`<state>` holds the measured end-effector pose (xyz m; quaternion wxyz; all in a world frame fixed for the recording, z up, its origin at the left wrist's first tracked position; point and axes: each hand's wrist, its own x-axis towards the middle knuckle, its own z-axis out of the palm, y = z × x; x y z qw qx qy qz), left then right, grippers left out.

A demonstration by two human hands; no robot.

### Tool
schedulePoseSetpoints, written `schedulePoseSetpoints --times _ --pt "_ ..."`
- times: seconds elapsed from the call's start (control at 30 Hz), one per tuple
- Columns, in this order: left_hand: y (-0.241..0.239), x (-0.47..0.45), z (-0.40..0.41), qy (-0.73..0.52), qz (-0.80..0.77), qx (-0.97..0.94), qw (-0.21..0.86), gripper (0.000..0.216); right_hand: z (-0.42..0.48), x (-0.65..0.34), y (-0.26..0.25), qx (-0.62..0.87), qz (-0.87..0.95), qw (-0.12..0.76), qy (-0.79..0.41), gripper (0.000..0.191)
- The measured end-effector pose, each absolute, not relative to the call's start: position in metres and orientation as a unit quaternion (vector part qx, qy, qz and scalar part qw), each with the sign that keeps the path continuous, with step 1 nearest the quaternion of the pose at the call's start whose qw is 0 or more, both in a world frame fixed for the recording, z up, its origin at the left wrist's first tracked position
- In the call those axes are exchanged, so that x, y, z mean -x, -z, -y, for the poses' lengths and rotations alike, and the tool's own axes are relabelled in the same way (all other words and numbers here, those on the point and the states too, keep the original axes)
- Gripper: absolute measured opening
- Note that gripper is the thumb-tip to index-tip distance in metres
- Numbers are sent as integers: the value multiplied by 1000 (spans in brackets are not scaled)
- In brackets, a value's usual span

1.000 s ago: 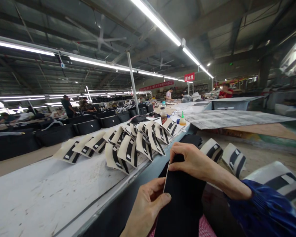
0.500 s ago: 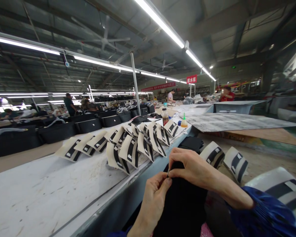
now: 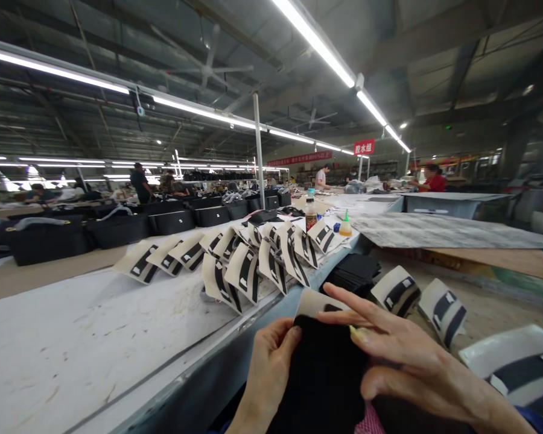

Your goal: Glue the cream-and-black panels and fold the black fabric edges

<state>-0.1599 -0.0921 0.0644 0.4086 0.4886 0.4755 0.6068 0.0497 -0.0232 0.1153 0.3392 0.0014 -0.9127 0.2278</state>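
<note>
A black panel (image 3: 321,374) hangs before me, with a cream sheet (image 3: 311,303) bearing a dark band showing past its top edge. My left hand (image 3: 269,358) is closed, thumb and fingers pinching the panel's upper left corner. My right hand (image 3: 416,355) has its fingers stretched out and apart. Its fingertips lie over the cream sheet and the panel's upper right edge, while the thumb stands away, lower down. A small yellowish patch shows at one right fingertip; I cannot tell what it is. The panel's lower part runs out of view.
Curved cream pieces with black strips (image 3: 242,271) stand in rows on the white table (image 3: 95,349). More curved pieces (image 3: 396,291) lie to the right, beside a stack of black panels (image 3: 350,274). A green-tipped glue bottle (image 3: 345,226) and a jar (image 3: 311,214) stand behind.
My right hand has let go of its pinch at the panel's top edge, spread its fingers and shifted right. The cream sheet now shows above the edge. My left hand still pinches, slightly further left.
</note>
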Motion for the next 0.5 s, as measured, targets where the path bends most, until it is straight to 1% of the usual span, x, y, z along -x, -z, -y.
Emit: schedulePoseSetpoints --times 0.03,0.13,0.2,0.23,0.4,0.5 --pt "-67 159 96 -606 -480 -488 407 24 24 -49 -117 26 901 373 -220 70" --pt "-76 156 109 -597 -507 -508 359 26 27 -40 -121 130 852 473 -180 37" --pt "-80 154 116 -589 -522 -534 309 27 30 -32 -123 156 837 500 -160 18" --pt "-81 152 119 -588 -524 -547 285 27 32 -29 -124 158 834 505 -155 12" --pt "-77 147 132 -604 -491 -595 199 26 45 -22 -127 185 809 528 -180 13" --pt "-75 154 139 -598 -459 -647 116 37 48 -26 -131 212 796 497 -270 13"
